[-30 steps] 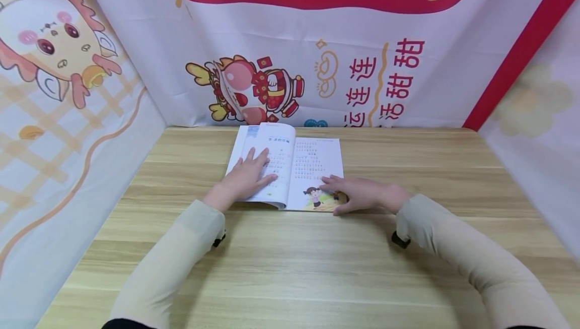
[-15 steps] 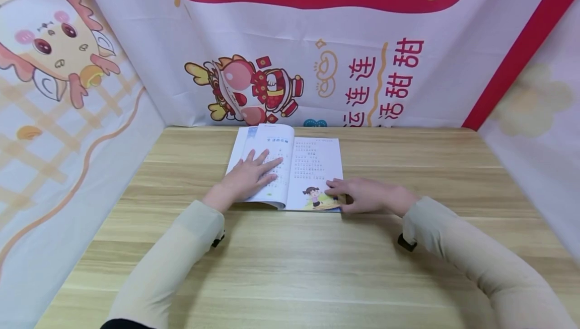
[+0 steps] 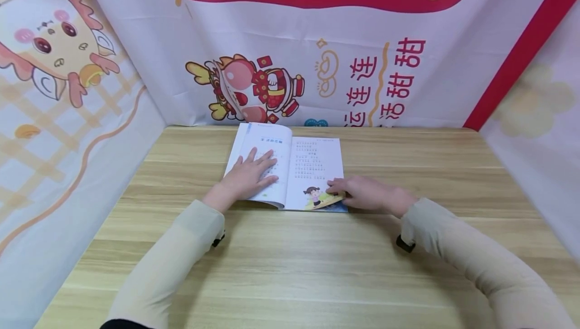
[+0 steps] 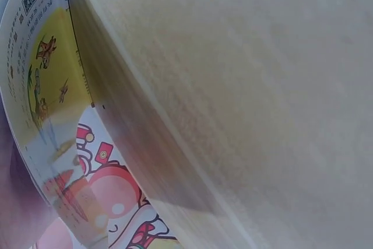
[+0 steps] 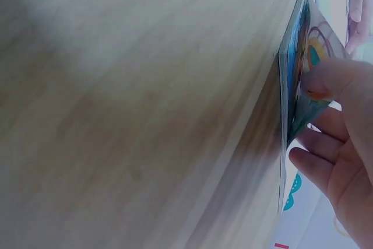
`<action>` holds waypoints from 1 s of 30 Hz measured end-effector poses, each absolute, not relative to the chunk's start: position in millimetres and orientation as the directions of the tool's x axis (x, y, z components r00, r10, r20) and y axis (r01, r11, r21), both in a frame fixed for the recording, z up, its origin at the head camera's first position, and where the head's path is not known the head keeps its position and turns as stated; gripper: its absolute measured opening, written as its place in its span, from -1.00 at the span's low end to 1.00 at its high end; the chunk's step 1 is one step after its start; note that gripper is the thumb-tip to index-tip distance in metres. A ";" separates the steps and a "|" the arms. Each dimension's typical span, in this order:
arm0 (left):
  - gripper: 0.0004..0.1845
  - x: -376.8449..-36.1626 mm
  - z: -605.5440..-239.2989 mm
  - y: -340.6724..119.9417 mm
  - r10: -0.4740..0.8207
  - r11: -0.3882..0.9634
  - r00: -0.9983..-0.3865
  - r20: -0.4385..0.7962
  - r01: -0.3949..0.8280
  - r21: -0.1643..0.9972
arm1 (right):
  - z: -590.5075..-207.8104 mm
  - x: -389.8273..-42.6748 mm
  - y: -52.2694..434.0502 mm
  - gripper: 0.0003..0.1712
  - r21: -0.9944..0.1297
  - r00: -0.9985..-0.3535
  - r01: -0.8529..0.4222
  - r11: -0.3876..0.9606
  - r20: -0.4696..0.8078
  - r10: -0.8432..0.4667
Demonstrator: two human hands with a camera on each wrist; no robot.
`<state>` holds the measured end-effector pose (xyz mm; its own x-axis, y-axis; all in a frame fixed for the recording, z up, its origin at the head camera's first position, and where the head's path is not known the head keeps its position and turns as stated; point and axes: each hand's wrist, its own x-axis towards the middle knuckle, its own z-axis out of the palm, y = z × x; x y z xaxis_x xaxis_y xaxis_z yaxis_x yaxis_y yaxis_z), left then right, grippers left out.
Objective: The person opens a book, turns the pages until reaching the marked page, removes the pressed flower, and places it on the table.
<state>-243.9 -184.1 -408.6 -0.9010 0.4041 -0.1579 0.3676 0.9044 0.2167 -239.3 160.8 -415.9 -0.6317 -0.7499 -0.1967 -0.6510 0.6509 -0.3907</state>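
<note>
An open book (image 3: 312, 160) lies on the wooden table, with lines of text on both pages and a cartoon girl at the lower right. My left hand (image 3: 244, 178) rests on the left page, fingers spread. At the book's lower right corner, my right hand (image 3: 364, 195) pinches a page corner between thumb and fingers. That corner is lifted, and a bluish page shows beneath it. The right wrist view shows the raised page (image 5: 317, 42) bending up by the thumb. In the left wrist view, the book's yellow printed cover (image 4: 58, 68) curves up from the table.
The wooden table (image 3: 290, 268) extends in front of the book and to both sides. Behind it hangs a printed cloth (image 3: 154, 42) with a cartoon dragon and red lettering. More printed cloth (image 3: 534, 117) encloses the right side, and the left is covered likewise.
My right hand has drawn in its fingers at the lower right corner and lifted a page there, baring blue print below. My left hand stays on the left page, its fingers shifting slightly.
</note>
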 end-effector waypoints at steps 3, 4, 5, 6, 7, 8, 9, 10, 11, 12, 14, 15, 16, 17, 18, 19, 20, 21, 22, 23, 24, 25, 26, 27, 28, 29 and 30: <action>-0.23 -244.4 -408.9 -183.3 0.396 0.907 -0.903 -0.168 0.357 0.223 | -415.6 -240.8 158.0 -0.55 -0.390 -0.638 -0.658 0.644 -0.167 -0.752; -0.23 -244.8 -409.0 -183.1 0.395 0.908 -0.903 -0.172 0.354 0.225 | -415.3 -241.3 157.7 -0.56 -0.394 -0.639 -0.657 0.643 -0.161 -0.752; -0.23 -244.8 -408.5 -182.8 0.392 0.908 -0.903 -0.176 0.350 0.229 | -415.2 -242.1 157.8 -0.57 -0.396 -0.638 -0.659 0.639 -0.154 -0.754; -0.22 -245.0 -408.4 -182.5 0.390 0.910 -0.903 -0.180 0.347 0.228 | -414.6 -242.6 158.0 -0.57 -0.396 -0.643 -0.655 0.643 -0.155 -0.750; -0.22 -245.4 -408.5 -182.3 0.387 0.911 -0.904 -0.182 0.344 0.229 | -414.3 -243.4 158.4 -0.58 -0.402 -0.644 -0.653 0.642 -0.152 -0.750; -0.22 -245.6 -408.6 -182.1 0.386 0.911 -0.904 -0.183 0.343 0.230 | -413.8 -243.9 158.7 -0.58 -0.408 -0.647 -0.649 0.643 -0.150 -0.748; -0.22 -245.8 -408.7 -182.2 0.385 0.911 -0.904 -0.186 0.341 0.231 | -413.4 -244.6 159.0 -0.58 -0.412 -0.648 -0.646 0.643 -0.148 -0.747; -0.22 -246.0 -408.8 -182.2 0.384 0.912 -0.904 -0.187 0.340 0.230 | -413.4 -245.6 159.4 -0.59 -0.418 -0.648 -0.644 0.640 -0.146 -0.747; -0.22 -246.0 -408.9 -182.1 0.383 0.912 -0.905 -0.187 0.339 0.229 | -413.7 -247.0 159.5 -0.60 -0.428 -0.649 -0.640 0.638 -0.143 -0.747; -0.22 -246.1 -409.3 -182.3 0.382 0.913 -0.905 -0.187 0.338 0.226 | -414.0 -248.2 159.6 -0.62 -0.438 -0.652 -0.634 0.638 -0.142 -0.745; -0.23 -245.7 -409.3 -182.5 0.380 0.914 -0.905 -0.190 0.336 0.226 | -414.2 -250.7 159.5 -0.65 -0.465 -0.653 -0.623 0.629 -0.133 -0.745; -0.23 -245.5 -409.3 -182.6 0.380 0.915 -0.905 -0.192 0.336 0.225 | -414.8 -252.2 159.2 -0.68 -0.475 -0.656 -0.619 0.625 -0.124 -0.745; -0.23 -245.3 -409.3 -182.7 0.379 0.915 -0.905 -0.193 0.335 0.226 | -415.2 -253.5 159.0 -0.71 -0.485 -0.660 -0.614 0.623 -0.117 -0.742; -0.23 -245.0 -409.1 -182.7 0.379 0.915 -0.905 -0.195 0.334 0.227 | -415.2 -254.6 158.8 -0.73 -0.496 -0.670 -0.603 0.625 -0.111 -0.734; -0.23 -244.8 -408.8 -182.7 0.379 0.915 -0.904 -0.198 0.333 0.230 | -415.1 -255.3 158.7 -0.75 -0.504 -0.677 -0.598 0.623 -0.099 -0.730; -0.23 -244.6 -408.5 -182.6 0.378 0.914 -0.904 -0.200 0.331 0.234 | -415.2 -256.2 158.5 -0.76 -0.513 -0.683 -0.595 0.619 -0.084 -0.726; -0.23 -244.6 -408.3 -182.4 0.378 0.914 -0.903 -0.203 0.329 0.236 | -415.4 -257.2 158.3 -0.78 -0.518 -0.691 -0.591 0.618 -0.069 -0.719; -0.23 -244.5 -408.0 -182.3 0.378 0.914 -0.903 -0.204 0.329 0.238 | -415.4 -257.9 158.1 -0.79 -0.524 -0.704 -0.582 0.622 -0.058 -0.708; -0.23 -244.4 -407.7 -182.3 0.378 0.913 -0.903 -0.204 0.328 0.242 | -415.2 -258.7 157.8 -0.80 -0.538 -0.716 -0.568 0.623 -0.051 -0.696; -0.23 -244.5 -407.5 -182.2 0.377 0.913 -0.903 -0.205 0.326 0.243 | -415.1 -259.4 157.4 -0.81 -0.559 -0.731 -0.544 0.625 -0.049 -0.681; -0.23 -244.4 -407.3 -182.2 0.377 0.914 -0.903 -0.206 0.326 0.244 | -415.3 -260.2 157.0 -0.81 -0.578 -0.742 -0.528 0.622 -0.042 -0.669; -0.23 -244.4 -407.3 -182.1 0.376 0.914 -0.903 -0.206 0.325 0.243 | -415.1 -260.8 156.6 -0.83 -0.595 -0.758 -0.506 0.624 -0.037 -0.651; -0.23 -244.4 -407.3 -182.1 0.377 0.914 -0.903 -0.205 0.326 0.243 | -414.9 -261.5 156.1 -0.85 -0.617 -0.776 -0.478 0.625 -0.036 -0.629; -0.23 -244.4 -407.3 -182.1 0.377 0.914 -0.903 -0.205 0.326 0.243 | -414.9 -262.2 155.7 -0.87 -0.641 -0.795 -0.446 0.625 -0.036 -0.605; -0.23 -244.5 -407.5 -182.3 0.377 0.914 -0.903 -0.205 0.326 0.242 | -414.9 -262.8 155.5 -0.88 -0.662 -0.813 -0.417 0.623 -0.036 -0.582; -0.22 -244.5 -407.7 -182.3 0.377 0.914 -0.903 -0.204 0.327 0.241 | -414.8 -263.2 155.4 -0.88 -0.678 -0.829 -0.391 0.622 -0.034 -0.558; -0.22 -244.5 -408.0 -182.3 0.377 0.914 -0.903 -0.205 0.327 0.242 | -415.0 -263.8 155.3 -0.88 -0.690 -0.844 -0.370 0.622 -0.031 -0.536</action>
